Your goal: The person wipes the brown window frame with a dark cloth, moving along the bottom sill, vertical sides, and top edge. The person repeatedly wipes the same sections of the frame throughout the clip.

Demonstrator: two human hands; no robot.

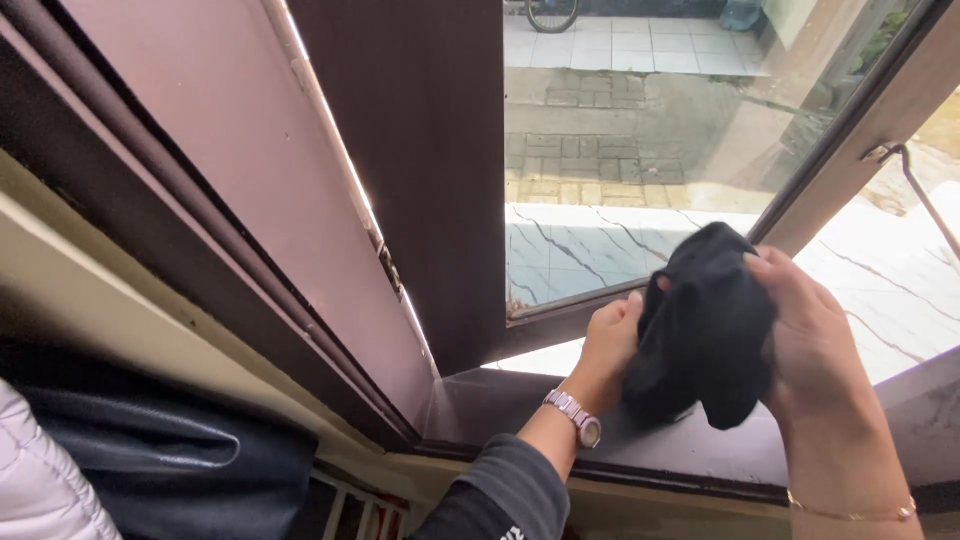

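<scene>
I see a black cloth (705, 325), bunched into a soft wad, held up just above the window sill (700, 450) and in front of the lower corner of the open window sash (470, 180). Both of my hands are closed on it: the left hand (608, 345) pinches its near edge from the sill side, a watch (574, 414) on that wrist, and the right hand (815, 345) wraps over its far side, fingers curled into the folds, a thin bracelet (850, 514) below it. The hands are close together with only the cloth between them. As I judge it, the cloth is being gathered or refolded for wiping, and that goes best if I keep a flat, clean face turned outward and a firm pinch with both hands, so no loose tail drags across the sill. The sill is a dark brown ledge, dull and a little dusty-looking, running below the cloth. Left of the cloth the dark brown sash stands swung open, with a paler pinkish frame (210, 150) beyond it. Above the cloth, through the glass pane (640, 130), I see a paved yard of grey bricks and pale tiles, with a bicycle wheel (551, 12) at the top. Right of the cloth a metal window stay (925, 195) hangs over a white veined slab. Far left of the sill lie a dark leather-like bag (170, 460) and a white quilted sleeve (40, 490).
</scene>
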